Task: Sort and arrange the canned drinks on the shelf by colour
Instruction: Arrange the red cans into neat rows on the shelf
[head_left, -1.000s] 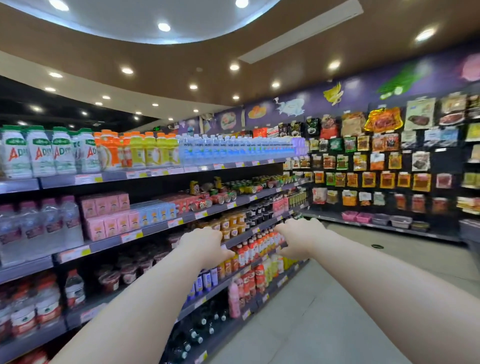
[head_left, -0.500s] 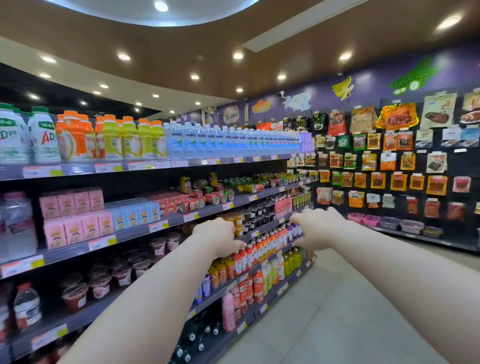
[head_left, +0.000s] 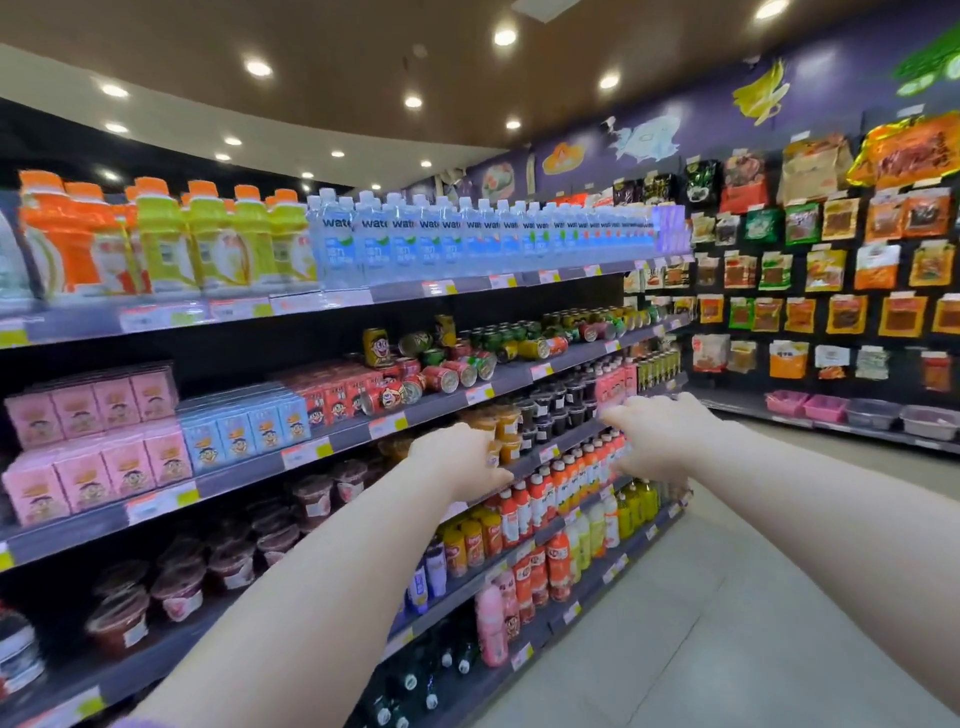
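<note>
Mixed red, green and yellow cans (head_left: 447, 364) crowd the second shelf (head_left: 509, 375); several lie on their sides, and a yellow one (head_left: 375, 347) stands upright. More cans (head_left: 576, 327) run further along the same shelf. Both my arms stretch forward, below the cans. My left hand (head_left: 457, 462) hovers in front of the shelf of orange cups, with its fingers loosely curled and nothing in them. My right hand (head_left: 660, 436) hovers to the right with its fingers partly stretched, also holding nothing. Neither hand touches a can.
Red, blue and pink drink cartons (head_left: 234, 426) sit left of the cans. Water bottles (head_left: 467, 239) and juice bottles (head_left: 171, 239) fill the top shelf. Bottles (head_left: 550, 499) and cups fill the lower shelves. Snack packets (head_left: 831, 270) hang on the far wall; the aisle floor (head_left: 727, 597) lies to the right.
The view has moved closer to the cans along the shelf. Both hands have risen slightly and stay held out, holding nothing.
</note>
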